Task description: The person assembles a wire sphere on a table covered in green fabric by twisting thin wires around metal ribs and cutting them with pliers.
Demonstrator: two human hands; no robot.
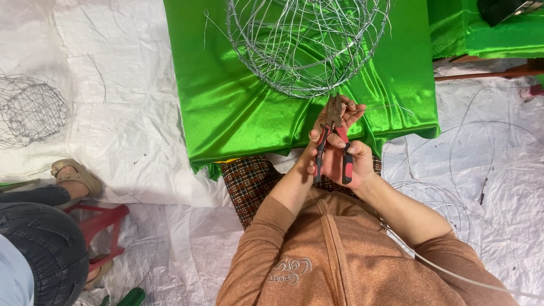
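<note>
My right hand (354, 161) has its fingers curled tight round the red-and-black handles of the pliers (334, 144), whose rusty nose points to twelve o'clock. My left hand (334, 122) steadies them near the head, fingers loosely closed about the tool (whether it also pinches a wire I cannot tell). Just past the nose, at twelve, the wire basket frame (306, 42) sits on the green cloth surface (226, 102). At nine o'clock, another wire frame (28, 110) lies on the floor.
</note>
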